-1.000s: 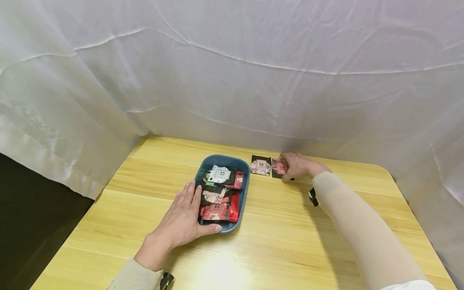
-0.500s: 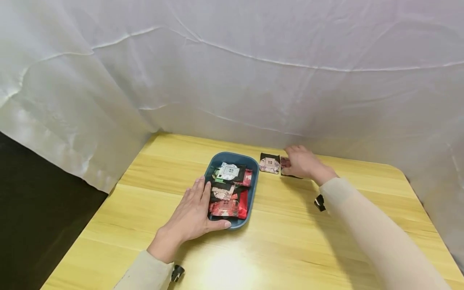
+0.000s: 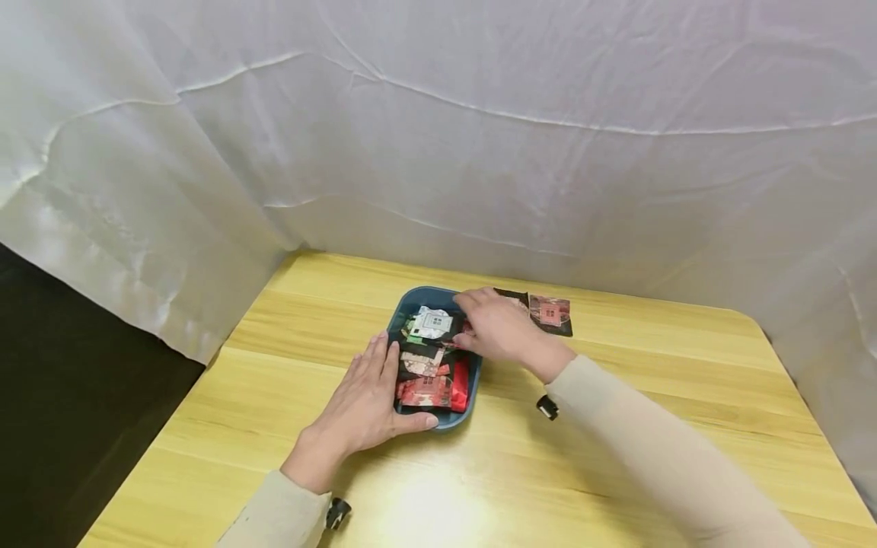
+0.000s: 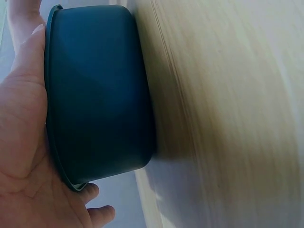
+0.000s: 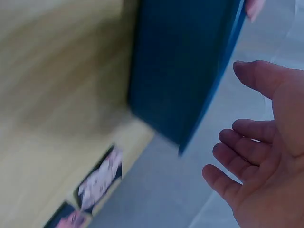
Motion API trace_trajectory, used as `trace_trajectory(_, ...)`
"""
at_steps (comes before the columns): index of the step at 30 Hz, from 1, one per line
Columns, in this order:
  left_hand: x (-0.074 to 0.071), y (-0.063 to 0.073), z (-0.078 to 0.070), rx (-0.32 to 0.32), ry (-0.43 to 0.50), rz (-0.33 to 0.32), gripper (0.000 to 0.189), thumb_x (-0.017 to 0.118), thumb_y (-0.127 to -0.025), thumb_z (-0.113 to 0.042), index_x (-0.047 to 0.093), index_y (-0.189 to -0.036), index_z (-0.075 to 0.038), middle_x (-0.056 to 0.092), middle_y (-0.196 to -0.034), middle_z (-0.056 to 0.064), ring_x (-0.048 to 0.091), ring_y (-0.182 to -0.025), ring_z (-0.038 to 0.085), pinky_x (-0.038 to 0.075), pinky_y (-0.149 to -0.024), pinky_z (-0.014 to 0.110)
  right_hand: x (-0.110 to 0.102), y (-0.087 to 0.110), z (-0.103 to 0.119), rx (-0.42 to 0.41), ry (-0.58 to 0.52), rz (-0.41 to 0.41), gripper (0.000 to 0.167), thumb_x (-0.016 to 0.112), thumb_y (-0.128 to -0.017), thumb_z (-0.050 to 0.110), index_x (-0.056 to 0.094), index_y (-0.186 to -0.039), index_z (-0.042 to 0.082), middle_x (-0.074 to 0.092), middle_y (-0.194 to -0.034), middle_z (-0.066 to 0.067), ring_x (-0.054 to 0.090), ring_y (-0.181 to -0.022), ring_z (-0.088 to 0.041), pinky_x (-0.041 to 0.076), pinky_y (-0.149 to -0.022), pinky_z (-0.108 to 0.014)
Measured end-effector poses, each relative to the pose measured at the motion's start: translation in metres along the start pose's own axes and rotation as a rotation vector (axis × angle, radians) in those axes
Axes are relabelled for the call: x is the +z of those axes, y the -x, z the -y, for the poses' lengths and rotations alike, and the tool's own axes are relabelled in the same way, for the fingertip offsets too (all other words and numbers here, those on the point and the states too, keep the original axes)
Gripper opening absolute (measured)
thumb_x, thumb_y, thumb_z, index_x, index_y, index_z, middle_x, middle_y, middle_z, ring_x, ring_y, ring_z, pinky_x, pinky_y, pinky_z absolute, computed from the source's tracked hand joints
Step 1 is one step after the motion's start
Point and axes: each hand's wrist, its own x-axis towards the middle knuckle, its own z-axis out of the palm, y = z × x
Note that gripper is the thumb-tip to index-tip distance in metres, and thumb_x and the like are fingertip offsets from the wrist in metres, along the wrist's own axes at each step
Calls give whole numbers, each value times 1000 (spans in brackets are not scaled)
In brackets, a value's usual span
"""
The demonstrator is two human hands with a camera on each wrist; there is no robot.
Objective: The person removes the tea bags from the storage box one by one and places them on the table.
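A dark blue plastic bin point(image 3: 448, 421) point(image 4: 95, 90) holds several small flat packets, among them a white-and-black one point(image 3: 433, 322) and a red one point(image 3: 426, 391). Against its left rim rests my left hand point(image 3: 363, 403) point(image 4: 23, 128), fingers extended and thumb along the near rim. My right hand point(image 3: 499, 329) reaches over the right rim, above the packets. In the right wrist view that hand point(image 5: 266, 142) has loosely bent, parted fingers with nothing between them. On the table lie a red-and-black packet point(image 3: 551, 313) and a pale pink one point(image 3: 512, 297), partly covered by my right hand.
The bin stands on a wooden table point(image 3: 617, 426) near its back edge. Pale cloth point(image 3: 438, 167) hangs behind the table and along its sides. A dark area point(image 3: 68, 403) lies beyond the table's left edge.
My right hand has left the red-and-black packet on the table and moved left to the bin. The left hand stays on the rim. The head view has shifted slightly.
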Motion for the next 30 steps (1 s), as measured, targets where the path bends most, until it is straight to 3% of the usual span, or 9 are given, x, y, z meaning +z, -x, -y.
trace_trajectory(7,-2,-2,3,7,-16,-14,138,59,-79,-93,15,-167,4,2,-175,26,7,-164,39,18,-131,58,20,-18,22,10,-15,106,85,72,-99,46,39,-160,-3,42,-165,-21,40,-153,-40,32,-127,-52)
trace_trajectory(12,-2,-3,4,-3,-12,-4,138,58,-79,-93,14,-166,5,3,-175,27,6,-164,39,18,-131,58,31,-22,33,42,-32,193,90,60,-103,59,32,-163,-3,40,-165,-25,37,-155,-41,30,-128,-54)
trace_trajectory(17,0,-3,3,5,10,-15,137,62,-79,-90,15,-166,5,6,-175,28,8,-164,40,20,-130,58,37,-18,45,80,16,233,85,46,-107,63,36,-161,-1,43,-164,-21,40,-154,-38,30,-127,-57)
trace_trajectory(23,1,-3,3,13,15,-20,137,62,-80,-89,14,-166,6,6,-175,28,9,-164,40,20,-131,58,37,-4,63,70,110,230,78,41,-109,61,45,-157,0,51,-159,-19,48,-148,-38,35,-124,-59)
trace_trajectory(27,1,-2,4,15,15,-21,137,62,-80,-89,14,-166,7,4,-175,28,8,-164,40,19,-131,58,33,6,74,21,117,216,66,46,-110,54,56,-147,0,62,-148,-17,59,-137,-38,43,-118,-59)
trace_trajectory(30,1,-2,5,19,23,-22,138,61,-80,-91,15,-166,6,4,-175,27,7,-164,40,19,-131,58,29,8,74,-15,67,199,41,54,-109,42,69,-124,6,76,-119,-11,71,-114,-32,54,-104,-55)
